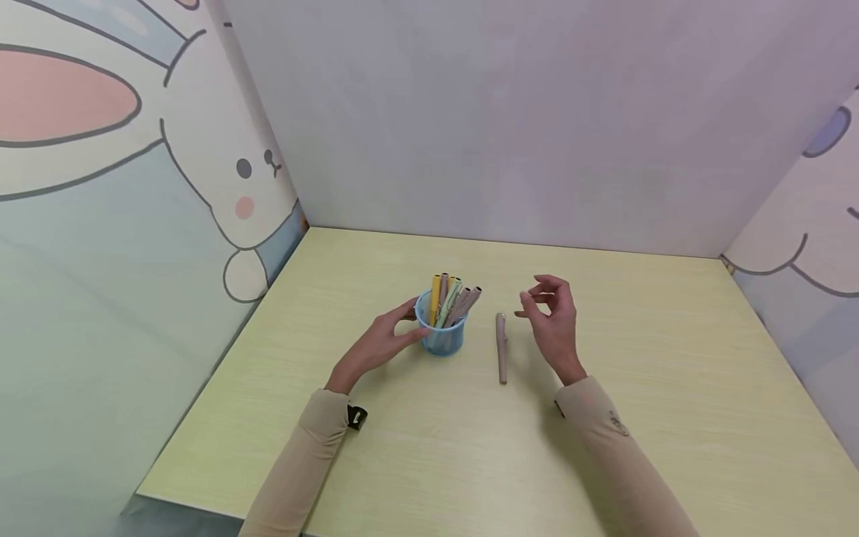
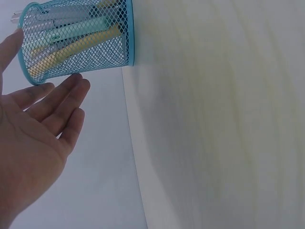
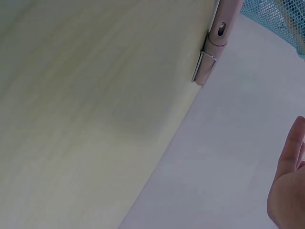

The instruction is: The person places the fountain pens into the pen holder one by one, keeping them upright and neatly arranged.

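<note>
A blue mesh pen cup [image 1: 441,341] stands upright on the table, holding several yellow, mint-green and greyish-pink pens [image 1: 453,302]. My left hand [image 1: 382,341] is at its left side, with the thumb at the front of the rim and the fingers behind. In the left wrist view the thumb and index finger of that hand [image 2: 38,129] span the rim, while the other fingers extend loosely. One greyish-pink capped pen [image 1: 502,348] with a wire clip [image 3: 205,67] lies on the table right of the cup. Beyond it, my right hand [image 1: 553,321] hovers with bent fingers, holding nothing.
The pale yellow wood-grain table [image 1: 671,373] meets a plain light wall [image 1: 510,134] at the back. Side walls with cartoon rabbit drawings [image 1: 228,164] stand at left and right. Both forearms wear beige sleeves [image 1: 298,455].
</note>
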